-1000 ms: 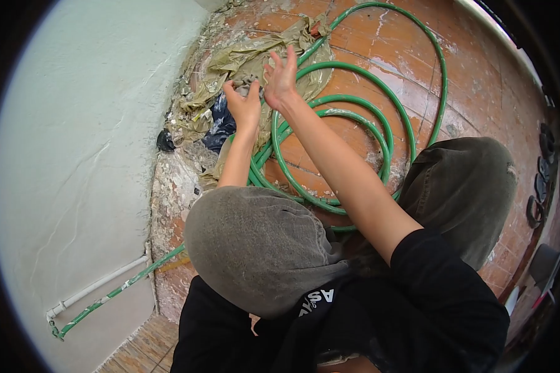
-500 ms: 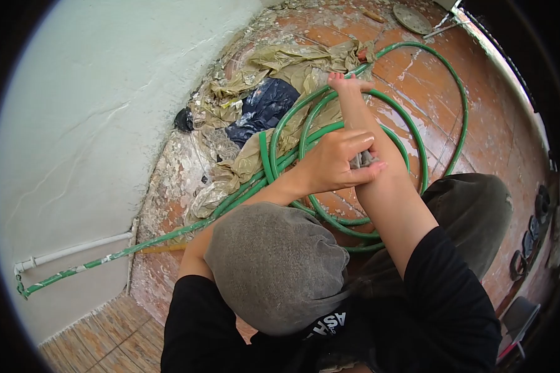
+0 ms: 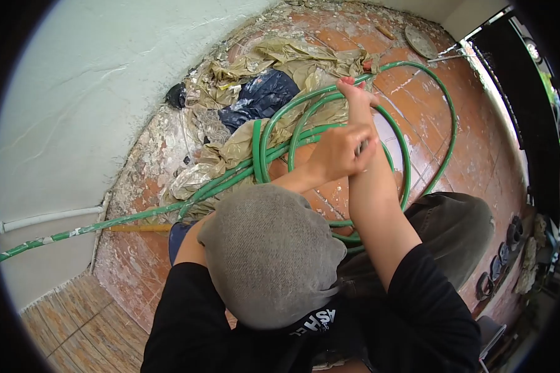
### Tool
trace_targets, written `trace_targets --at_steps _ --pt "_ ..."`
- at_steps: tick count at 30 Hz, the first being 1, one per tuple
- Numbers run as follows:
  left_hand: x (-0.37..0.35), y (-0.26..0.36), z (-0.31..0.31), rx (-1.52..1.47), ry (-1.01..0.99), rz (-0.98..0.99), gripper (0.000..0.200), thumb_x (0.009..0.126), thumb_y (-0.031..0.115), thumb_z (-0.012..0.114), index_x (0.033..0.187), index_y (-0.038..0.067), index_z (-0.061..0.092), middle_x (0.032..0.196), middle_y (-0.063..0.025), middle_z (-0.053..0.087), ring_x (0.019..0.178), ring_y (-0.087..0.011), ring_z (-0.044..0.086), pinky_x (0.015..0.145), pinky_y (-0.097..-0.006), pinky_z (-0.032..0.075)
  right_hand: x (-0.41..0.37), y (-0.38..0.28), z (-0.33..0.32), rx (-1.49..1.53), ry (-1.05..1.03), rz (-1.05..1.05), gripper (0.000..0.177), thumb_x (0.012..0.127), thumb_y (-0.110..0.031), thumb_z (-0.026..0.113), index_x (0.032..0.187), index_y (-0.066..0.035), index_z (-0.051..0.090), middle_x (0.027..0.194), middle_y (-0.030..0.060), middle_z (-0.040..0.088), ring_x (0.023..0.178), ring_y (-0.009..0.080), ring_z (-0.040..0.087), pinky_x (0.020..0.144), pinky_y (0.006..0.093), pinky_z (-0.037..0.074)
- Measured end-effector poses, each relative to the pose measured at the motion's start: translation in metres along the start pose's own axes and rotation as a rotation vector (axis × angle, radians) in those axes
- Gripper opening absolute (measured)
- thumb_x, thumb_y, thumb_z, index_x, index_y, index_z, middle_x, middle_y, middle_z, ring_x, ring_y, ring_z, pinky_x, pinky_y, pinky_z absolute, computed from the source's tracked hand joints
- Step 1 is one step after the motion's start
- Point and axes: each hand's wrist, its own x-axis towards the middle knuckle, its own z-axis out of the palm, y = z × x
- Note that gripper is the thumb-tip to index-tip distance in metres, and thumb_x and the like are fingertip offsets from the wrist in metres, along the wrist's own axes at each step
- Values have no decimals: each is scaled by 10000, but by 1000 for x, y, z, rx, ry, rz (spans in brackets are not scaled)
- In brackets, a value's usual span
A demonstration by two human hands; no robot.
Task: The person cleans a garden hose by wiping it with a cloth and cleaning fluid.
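My left hand [image 3: 342, 151] is closed around a small grey wad [image 3: 360, 148], pressed to my right forearm near the wrist. Most of the wad is hidden by the fingers; what it is made of I cannot tell. Stretched forward over a coiled green hose [image 3: 406, 168], my right hand [image 3: 358, 94] is bent back at the wrist, fingers apart and holding nothing. The hose loops lie on the floor around and beneath both arms. My left knee, in grey trousers [image 3: 264, 255], rises in front of me.
Crumpled tan plastic sheeting [image 3: 311, 62] and a dark blue cloth or bag [image 3: 264, 96] lie along the pale wall [image 3: 74, 112]. A round lid-like disc [image 3: 421, 41] sits at the back. Sandals [image 3: 496, 267] line the right side. White pipe [image 3: 50, 217] runs low on the wall.
My left hand has slid along my right forearm toward the wrist, still closed on the wad. The right arm stays stretched out. The view has shifted slightly.
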Motion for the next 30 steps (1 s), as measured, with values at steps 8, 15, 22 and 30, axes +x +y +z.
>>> trace_targets --at_steps 8,15,22,30 --pt "26 -28 12 173 62 125 150 735 170 555 652 55 508 594 -95 516 527 -257 537 454 -333 425 -8 -15 17 -60 23 -85 421 703 -545 340 673 -145 468 634 38 417 592 160 384 548 312 313" --pt "21 7 10 50 89 347 156 743 182 550 654 60 511 620 -112 533 496 -272 536 442 -335 429 -11 0 38 -76 70 -131 395 708 -514 342 663 -142 466 633 41 428 589 155 390 534 309 307" --pt "23 0 7 3 114 231 173 744 191 543 646 56 499 613 -101 532 482 -269 528 426 -335 415 -21 -3 54 -212 -12 -218 392 697 -515 324 718 -154 477 660 45 450 567 148 378 517 300 298" --pt "41 -55 10 311 340 230 184 753 208 539 660 59 485 579 -74 523 468 -248 530 395 -330 397 -18 0 49 -204 7 -220 337 705 -477 325 702 -147 390 628 34 394 576 150 366 548 314 300"
